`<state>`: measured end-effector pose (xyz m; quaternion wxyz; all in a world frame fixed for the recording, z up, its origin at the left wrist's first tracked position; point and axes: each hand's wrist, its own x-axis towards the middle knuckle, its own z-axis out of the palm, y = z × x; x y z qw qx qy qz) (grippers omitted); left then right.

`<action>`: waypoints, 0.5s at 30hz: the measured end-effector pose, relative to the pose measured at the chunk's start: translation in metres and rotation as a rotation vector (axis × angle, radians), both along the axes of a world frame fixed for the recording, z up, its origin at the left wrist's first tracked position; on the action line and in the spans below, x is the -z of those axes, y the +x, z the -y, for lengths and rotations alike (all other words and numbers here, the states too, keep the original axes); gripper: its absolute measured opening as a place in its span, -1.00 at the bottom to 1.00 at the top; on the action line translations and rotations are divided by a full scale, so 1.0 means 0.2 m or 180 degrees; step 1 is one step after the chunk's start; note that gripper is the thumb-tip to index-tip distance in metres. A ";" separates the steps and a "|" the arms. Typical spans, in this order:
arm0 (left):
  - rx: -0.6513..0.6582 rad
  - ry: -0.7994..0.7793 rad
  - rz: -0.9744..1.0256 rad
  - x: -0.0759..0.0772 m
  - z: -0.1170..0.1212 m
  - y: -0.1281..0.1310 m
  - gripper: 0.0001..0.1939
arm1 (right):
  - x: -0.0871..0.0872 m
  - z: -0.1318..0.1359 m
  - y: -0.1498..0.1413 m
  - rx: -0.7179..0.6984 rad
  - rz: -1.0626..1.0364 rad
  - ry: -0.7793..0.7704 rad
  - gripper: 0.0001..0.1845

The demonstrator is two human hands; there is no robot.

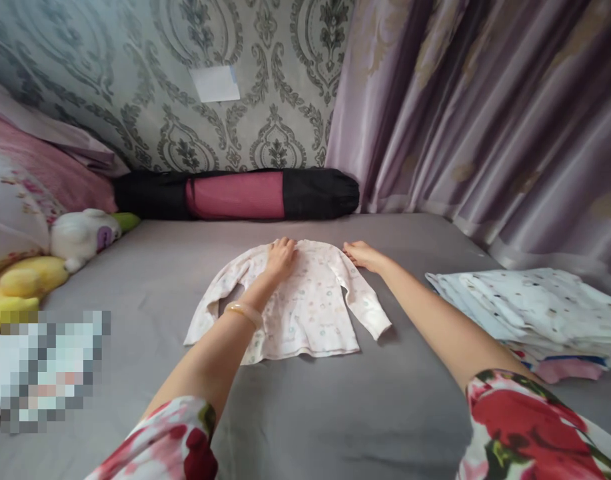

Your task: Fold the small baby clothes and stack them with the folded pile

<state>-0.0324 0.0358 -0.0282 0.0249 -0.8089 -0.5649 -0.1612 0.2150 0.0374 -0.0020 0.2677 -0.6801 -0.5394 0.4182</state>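
Observation:
A small long-sleeved baby shirt [310, 303], pale with a faint scattered print, lies spread on the grey bed sheet. Its collar points away from me and its hem faces me. My left hand [282, 257] rests on the shirt beside the collar, fingers stretched out and lying flat. At the shoulder on the right side, my right hand [362, 255] has its fingers closed at the shirt's edge, pinching the cloth. The right sleeve hangs out below that hand. Part of the left sleeve and body is hidden behind my left forearm, which wears a pale bangle [244, 313].
A stack of folded clothes [535, 307] lies at the right. Along the wall stretches a long black and dark pink bag [235, 195]. Plush toys [82, 237] and a pixelated item [55, 370] are at the left. A purple curtain [410, 100] hangs behind.

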 end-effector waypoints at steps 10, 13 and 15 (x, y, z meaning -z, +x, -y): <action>0.1067 -0.0184 0.0940 0.13 0.04 0.38 -0.64 | -0.06 0.41 0.19 -0.0814 -0.0547 -0.0939 -0.57; 0.0949 -0.0243 0.0828 0.15 0.06 0.38 -0.61 | -0.08 0.42 0.24 -0.0992 -0.0455 -0.1032 -0.53; 0.0820 -0.0361 0.0660 0.13 0.08 0.38 -0.57 | -0.11 0.39 0.28 -0.1011 -0.0286 -0.1009 -0.59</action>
